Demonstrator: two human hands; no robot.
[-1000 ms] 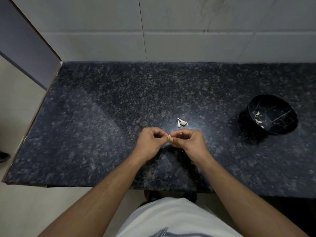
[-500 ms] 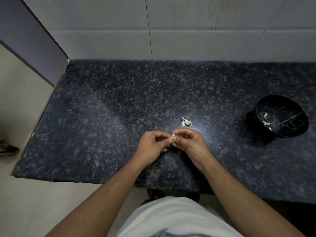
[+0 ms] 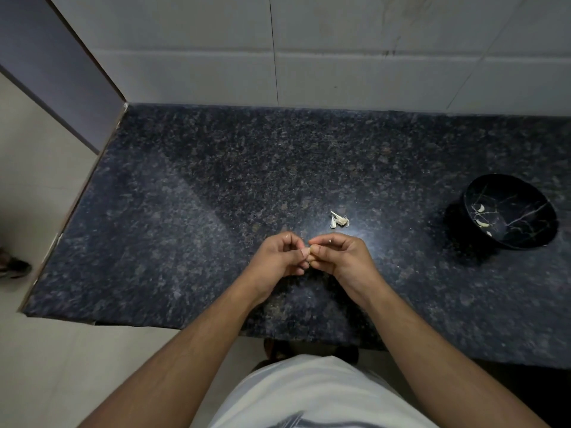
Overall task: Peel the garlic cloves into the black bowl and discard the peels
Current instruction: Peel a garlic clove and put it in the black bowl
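Note:
My left hand (image 3: pixel 278 254) and my right hand (image 3: pixel 341 257) meet above the dark granite counter (image 3: pixel 185 211), fingertips pinching one small garlic clove (image 3: pixel 306 252) between them. Most of the clove is hidden by the fingers. A small pile of pale garlic peels (image 3: pixel 339 220) lies on the counter just beyond my hands. The black bowl (image 3: pixel 525 211) with thin white veining stands at the right, and a few peeled cloves (image 3: pixel 482 223) lie inside it.
A white tiled wall (image 3: pixel 340 57) backs the counter. The counter's left edge drops to a pale floor, where a sandal (image 3: pixel 14 267) shows at the far left. My white shirt fills the bottom of the view.
The hands stay together on the clove, with fingers shifting slightly. The view has drifted a little, so the bowl and peels appear further right.

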